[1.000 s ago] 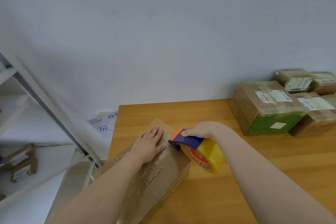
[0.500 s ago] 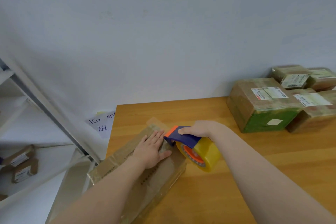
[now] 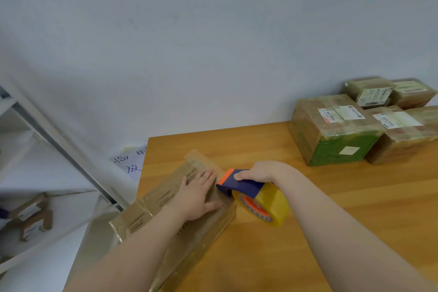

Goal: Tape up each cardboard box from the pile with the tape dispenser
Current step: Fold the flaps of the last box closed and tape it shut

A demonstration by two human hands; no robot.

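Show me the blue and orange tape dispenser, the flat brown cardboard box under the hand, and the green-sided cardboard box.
Blue and orange tape dispenser (image 3: 246,187): head view, blue body.
Flat brown cardboard box (image 3: 149,207): head view, printed top face.
Green-sided cardboard box (image 3: 331,149): head view, green side.

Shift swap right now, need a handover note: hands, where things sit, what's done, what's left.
Left hand pressed flat on the box, fingers straight.
Right hand grips the dispenser, its nose at the box's right edge beside the left fingers.
Box lies at the table's near left edge; pile sits far right.
Done: tape shows across this box.
Left: finish this strip, then the pile.
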